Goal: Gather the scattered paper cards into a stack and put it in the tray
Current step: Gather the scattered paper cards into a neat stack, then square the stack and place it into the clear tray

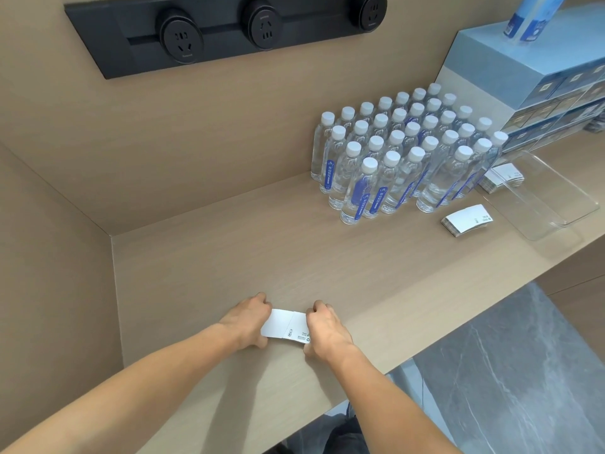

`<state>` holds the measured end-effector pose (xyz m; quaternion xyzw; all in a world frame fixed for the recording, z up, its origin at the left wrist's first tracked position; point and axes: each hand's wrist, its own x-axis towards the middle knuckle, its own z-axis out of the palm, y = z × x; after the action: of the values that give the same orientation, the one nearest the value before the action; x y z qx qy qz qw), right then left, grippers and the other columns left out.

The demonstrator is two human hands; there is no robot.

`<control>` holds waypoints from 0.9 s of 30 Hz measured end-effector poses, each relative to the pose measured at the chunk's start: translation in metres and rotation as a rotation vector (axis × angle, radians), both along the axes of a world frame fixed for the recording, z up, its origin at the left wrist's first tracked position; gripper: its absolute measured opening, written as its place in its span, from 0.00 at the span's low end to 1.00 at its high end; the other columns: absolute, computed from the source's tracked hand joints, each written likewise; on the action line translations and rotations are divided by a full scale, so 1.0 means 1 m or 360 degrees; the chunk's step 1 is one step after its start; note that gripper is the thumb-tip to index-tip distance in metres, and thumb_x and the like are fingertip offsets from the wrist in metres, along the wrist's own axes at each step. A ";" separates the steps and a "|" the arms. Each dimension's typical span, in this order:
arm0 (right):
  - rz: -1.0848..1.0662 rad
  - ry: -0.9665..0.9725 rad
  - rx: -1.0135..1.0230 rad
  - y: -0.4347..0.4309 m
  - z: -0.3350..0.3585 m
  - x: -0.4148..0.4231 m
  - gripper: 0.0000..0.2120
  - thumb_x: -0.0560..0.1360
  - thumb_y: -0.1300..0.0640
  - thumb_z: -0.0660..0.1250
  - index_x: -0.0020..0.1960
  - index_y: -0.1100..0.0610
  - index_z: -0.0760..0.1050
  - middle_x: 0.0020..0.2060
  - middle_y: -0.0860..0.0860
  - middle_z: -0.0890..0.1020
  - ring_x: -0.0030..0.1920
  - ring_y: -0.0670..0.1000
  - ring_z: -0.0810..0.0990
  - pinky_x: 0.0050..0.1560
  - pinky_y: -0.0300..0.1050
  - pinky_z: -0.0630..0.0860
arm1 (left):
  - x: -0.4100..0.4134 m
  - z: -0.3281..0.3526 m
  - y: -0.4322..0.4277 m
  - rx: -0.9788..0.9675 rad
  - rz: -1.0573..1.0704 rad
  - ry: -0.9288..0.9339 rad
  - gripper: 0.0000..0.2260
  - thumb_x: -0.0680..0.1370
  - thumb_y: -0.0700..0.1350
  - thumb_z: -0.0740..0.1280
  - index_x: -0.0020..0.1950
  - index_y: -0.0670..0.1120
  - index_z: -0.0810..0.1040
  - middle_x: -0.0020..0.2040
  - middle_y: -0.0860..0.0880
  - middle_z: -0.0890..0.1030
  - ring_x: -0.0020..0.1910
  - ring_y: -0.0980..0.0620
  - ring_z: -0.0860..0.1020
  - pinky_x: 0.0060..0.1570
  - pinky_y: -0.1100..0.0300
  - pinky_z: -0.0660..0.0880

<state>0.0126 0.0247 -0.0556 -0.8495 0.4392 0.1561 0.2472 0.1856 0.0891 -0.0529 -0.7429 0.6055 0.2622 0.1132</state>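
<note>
Both hands, left hand (pixel 247 317) and right hand (pixel 322 326), pinch the paper cards (pixel 284 324) square. Next they'd go to the clear tray (pixel 556 204), well off right.

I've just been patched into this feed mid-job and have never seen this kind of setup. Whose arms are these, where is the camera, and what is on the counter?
There is no machine here: a person works with bare hands, and the single picture comes from a wide-angle camera on their head, looking forward and down.

The left hand and the right hand each grip one end of a small bundle of white paper cards, pressing it together on the wooden counter.

Far to the right lies a clear plastic tray. One stack of cards sits at its far end, seemingly inside it, though the clear wall makes that hard to tell. Another card stack lies on the counter just in front of the tray.

Beside these stands a block of capped water bottles, with blue boxes behind. Wall sockets sit above.
</note>
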 end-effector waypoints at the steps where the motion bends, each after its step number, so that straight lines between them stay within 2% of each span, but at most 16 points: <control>1: -0.0018 -0.0019 0.0009 -0.002 0.000 -0.003 0.16 0.69 0.62 0.70 0.55 0.60 0.71 0.60 0.54 0.69 0.63 0.55 0.70 0.60 0.48 0.75 | -0.001 0.000 -0.001 -0.0007 0.0006 0.0021 0.16 0.66 0.46 0.70 0.50 0.41 0.74 0.53 0.45 0.72 0.47 0.44 0.75 0.42 0.56 0.73; 4: -0.0047 -0.0044 0.0012 -0.014 0.004 -0.017 0.16 0.68 0.61 0.71 0.54 0.60 0.71 0.59 0.54 0.69 0.61 0.56 0.72 0.58 0.48 0.75 | -0.009 0.002 -0.009 -0.0037 0.0041 0.0102 0.15 0.64 0.44 0.69 0.49 0.42 0.73 0.51 0.47 0.72 0.43 0.48 0.71 0.39 0.58 0.71; 7: -0.0064 -0.0051 0.0016 -0.033 0.012 -0.038 0.18 0.67 0.60 0.72 0.55 0.61 0.72 0.57 0.54 0.70 0.59 0.55 0.72 0.57 0.47 0.75 | -0.026 0.006 -0.029 -0.0049 0.0038 0.0142 0.14 0.63 0.44 0.67 0.47 0.43 0.72 0.46 0.48 0.74 0.40 0.48 0.72 0.33 0.59 0.66; 10: -0.0110 -0.0058 -0.0001 -0.058 0.026 -0.072 0.14 0.67 0.61 0.71 0.48 0.58 0.69 0.50 0.52 0.67 0.50 0.53 0.69 0.47 0.44 0.70 | -0.051 0.013 -0.060 -0.0095 -0.0040 0.0198 0.14 0.64 0.46 0.67 0.47 0.44 0.72 0.43 0.50 0.73 0.40 0.47 0.74 0.33 0.59 0.67; 13: -0.0200 -0.0075 -0.0018 -0.086 0.040 -0.118 0.14 0.67 0.62 0.72 0.47 0.57 0.68 0.48 0.50 0.64 0.46 0.52 0.66 0.45 0.43 0.66 | -0.089 0.025 -0.101 -0.0159 -0.0195 0.0218 0.13 0.66 0.47 0.68 0.47 0.44 0.74 0.46 0.47 0.78 0.43 0.45 0.78 0.38 0.57 0.73; 15: -0.0254 -0.0082 -0.0043 -0.109 0.050 -0.152 0.14 0.67 0.62 0.72 0.48 0.59 0.70 0.48 0.50 0.64 0.48 0.55 0.70 0.46 0.44 0.68 | -0.120 0.034 -0.131 -0.0186 -0.0289 0.0212 0.13 0.67 0.49 0.68 0.48 0.44 0.75 0.48 0.45 0.80 0.45 0.43 0.79 0.40 0.56 0.74; 17: -0.0309 -0.0096 -0.0045 -0.134 0.060 -0.187 0.16 0.67 0.63 0.73 0.52 0.61 0.72 0.49 0.51 0.66 0.55 0.58 0.74 0.50 0.45 0.71 | -0.155 0.044 -0.161 -0.0196 -0.0369 0.0194 0.14 0.67 0.50 0.69 0.48 0.44 0.75 0.48 0.44 0.80 0.47 0.42 0.79 0.41 0.56 0.74; 20: -0.0457 -0.0127 -0.0037 -0.170 0.073 -0.240 0.22 0.66 0.61 0.75 0.56 0.59 0.71 0.57 0.54 0.73 0.60 0.58 0.75 0.57 0.46 0.72 | -0.205 0.060 -0.206 -0.0216 -0.0480 0.0163 0.16 0.67 0.51 0.71 0.49 0.44 0.76 0.49 0.43 0.80 0.48 0.41 0.79 0.42 0.56 0.72; 24: -0.0498 -0.0109 -0.0087 -0.212 0.085 -0.295 0.25 0.65 0.60 0.77 0.58 0.61 0.71 0.61 0.56 0.73 0.62 0.59 0.75 0.61 0.47 0.74 | -0.261 0.076 -0.254 -0.0282 -0.0589 0.0141 0.19 0.65 0.56 0.71 0.48 0.46 0.76 0.47 0.44 0.82 0.47 0.41 0.80 0.41 0.56 0.73; 27: -0.0514 -0.0052 -0.0106 -0.240 0.093 -0.322 0.31 0.64 0.58 0.78 0.63 0.63 0.70 0.62 0.56 0.73 0.62 0.59 0.75 0.61 0.48 0.74 | -0.290 0.082 -0.280 -0.0304 -0.0586 0.0083 0.17 0.64 0.54 0.70 0.47 0.46 0.77 0.46 0.45 0.82 0.46 0.41 0.80 0.40 0.57 0.73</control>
<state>-0.3097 -0.2152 0.0375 -0.7779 0.5710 0.0859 0.2479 -0.1045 -0.1914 0.0292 -0.6200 0.7558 0.1976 0.0726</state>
